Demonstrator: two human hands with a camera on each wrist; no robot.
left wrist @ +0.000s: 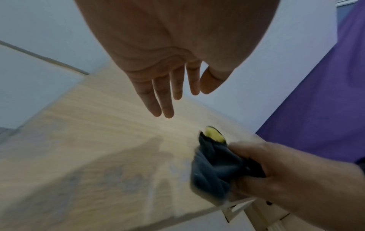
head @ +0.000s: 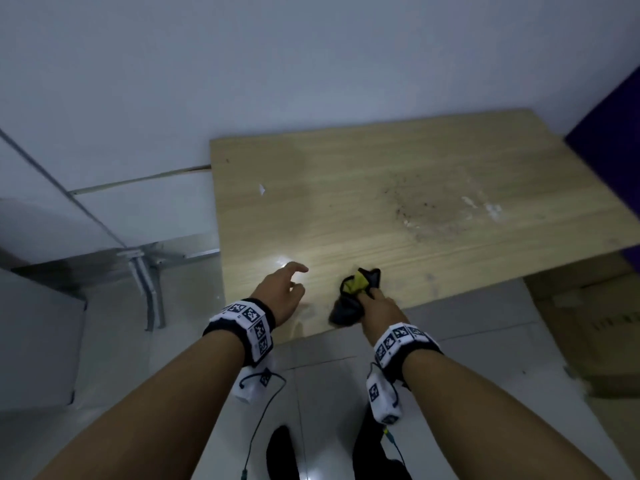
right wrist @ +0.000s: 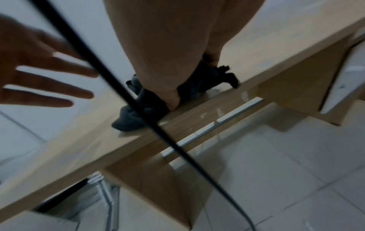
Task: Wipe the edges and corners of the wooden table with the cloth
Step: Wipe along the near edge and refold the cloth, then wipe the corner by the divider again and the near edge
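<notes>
We are holding our left hand (head: 282, 295) over the table (head: 398, 188), near its front edge, fingers (left wrist: 164, 100) straight and loosely spread, gripping nothing; whether it is touching the wood we cannot tell. Just right of it, our right hand (head: 379, 308) is clutching the bunched dark cloth (head: 353, 296), fingers curled round it, a yellow patch showing at its far end. The cloth is sitting at the table's front edge, resting on the wood. Right of the table a purple panel (head: 609, 109) is standing.

No readable text anywhere; the wristbands (head: 254, 325) carry only black-and-white square marker patterns.
</notes>
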